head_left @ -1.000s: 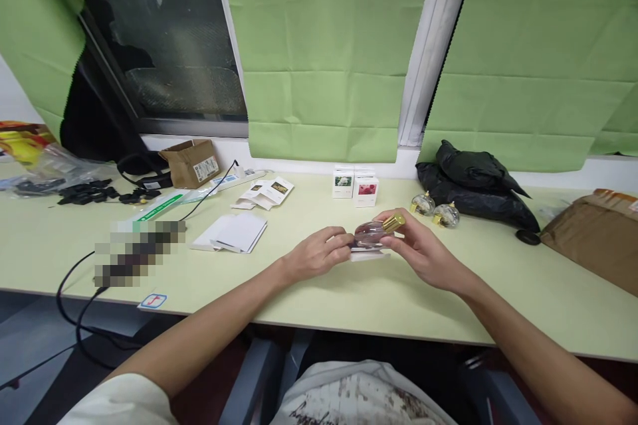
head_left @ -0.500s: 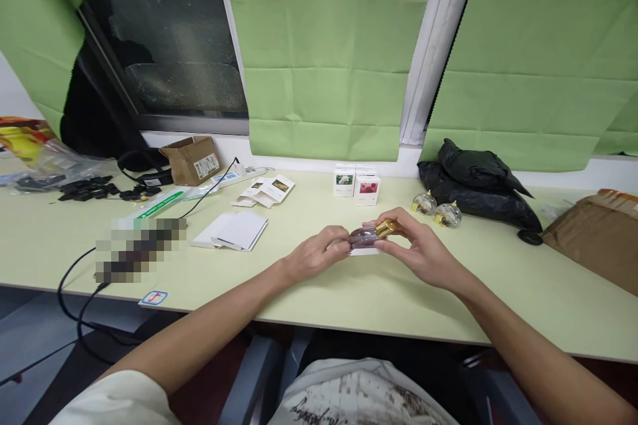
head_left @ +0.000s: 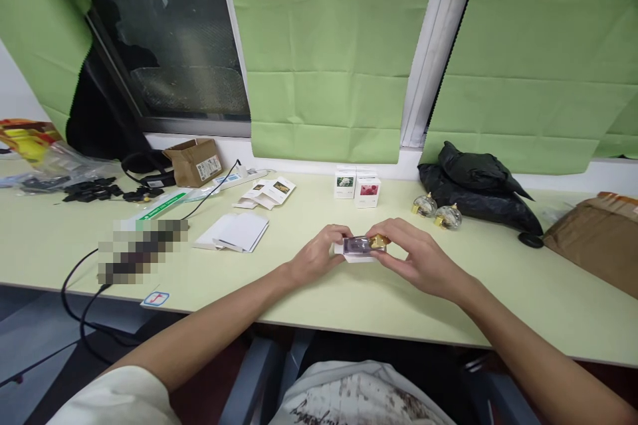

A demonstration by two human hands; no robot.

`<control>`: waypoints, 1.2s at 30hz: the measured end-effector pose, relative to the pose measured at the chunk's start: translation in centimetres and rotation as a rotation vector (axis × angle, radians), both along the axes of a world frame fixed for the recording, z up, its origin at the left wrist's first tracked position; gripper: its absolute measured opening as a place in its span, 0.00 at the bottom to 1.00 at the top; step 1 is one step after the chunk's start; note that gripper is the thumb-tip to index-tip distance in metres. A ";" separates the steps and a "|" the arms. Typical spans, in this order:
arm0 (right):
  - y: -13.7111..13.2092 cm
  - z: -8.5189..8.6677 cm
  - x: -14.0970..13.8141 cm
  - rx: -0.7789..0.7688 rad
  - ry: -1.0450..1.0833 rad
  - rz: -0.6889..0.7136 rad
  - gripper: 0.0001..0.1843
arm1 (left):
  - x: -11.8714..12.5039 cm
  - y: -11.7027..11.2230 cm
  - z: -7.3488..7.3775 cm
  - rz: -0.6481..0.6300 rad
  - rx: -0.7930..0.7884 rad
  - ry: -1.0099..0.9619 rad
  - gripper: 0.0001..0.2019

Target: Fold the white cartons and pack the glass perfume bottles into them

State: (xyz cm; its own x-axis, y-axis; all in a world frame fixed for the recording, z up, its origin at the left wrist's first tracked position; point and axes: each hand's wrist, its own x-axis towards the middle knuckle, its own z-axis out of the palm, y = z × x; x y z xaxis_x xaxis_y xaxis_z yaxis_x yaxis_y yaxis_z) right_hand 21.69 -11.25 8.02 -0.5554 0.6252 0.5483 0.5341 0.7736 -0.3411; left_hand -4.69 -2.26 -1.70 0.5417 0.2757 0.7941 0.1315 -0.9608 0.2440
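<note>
A small purple glass bottle with a gold cap (head_left: pixel 365 244) lies sideways in a small white open box (head_left: pixel 349 254) on the pale green table (head_left: pixel 309 292). My left hand (head_left: pixel 314 257) grips the left end of the box. My right hand (head_left: pixel 419 257) pinches the bottle at its gold cap end. Both hands rest low, just above the table top at its middle.
Two small printed boxes (head_left: pixel 357 187) stand behind my hands. Two round glass bottles (head_left: pixel 435 210) sit beside a black bag (head_left: pixel 473 182). Flat white cartons (head_left: pixel 234 232) lie to the left, with a cardboard box (head_left: pixel 193 161) and cables (head_left: pixel 90 191) beyond. A brown parcel (head_left: pixel 593 239) is at the far right.
My right hand has lowered the bottle from a raised tilt down into the white box, while my left hand stayed on the box.
</note>
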 end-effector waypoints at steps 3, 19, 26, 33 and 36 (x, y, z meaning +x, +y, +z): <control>0.1 -0.1 -0.2 0.001 -0.015 0.011 0.16 | 0.1 0.0 -0.2 0.019 -0.074 -0.050 0.23; 3.3 -0.8 -1.4 0.074 0.034 -0.067 0.17 | 1.7 -1.3 1.9 0.072 -0.657 -0.249 0.30; 3.9 0.4 -0.9 -0.047 -0.025 0.021 0.16 | 1.9 -1.2 2.1 0.070 -0.713 -0.217 0.30; 4.6 0.2 -1.4 -0.216 -0.041 0.024 0.17 | 2.2 -1.0 2.0 0.064 -0.688 -0.205 0.30; 4.8 -0.7 -0.8 -0.205 0.040 0.024 0.16 | 2.3 -0.7 1.3 0.108 -0.562 -0.253 0.32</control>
State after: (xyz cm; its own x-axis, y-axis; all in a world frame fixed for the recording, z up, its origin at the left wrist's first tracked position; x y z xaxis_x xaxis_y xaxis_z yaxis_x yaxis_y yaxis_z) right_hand 20.84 -6.41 7.31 -0.5517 0.7127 0.4333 0.4992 0.6983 -0.5130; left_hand -2.44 -2.94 -0.41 0.3015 0.7312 0.6120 0.0930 -0.6613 0.7443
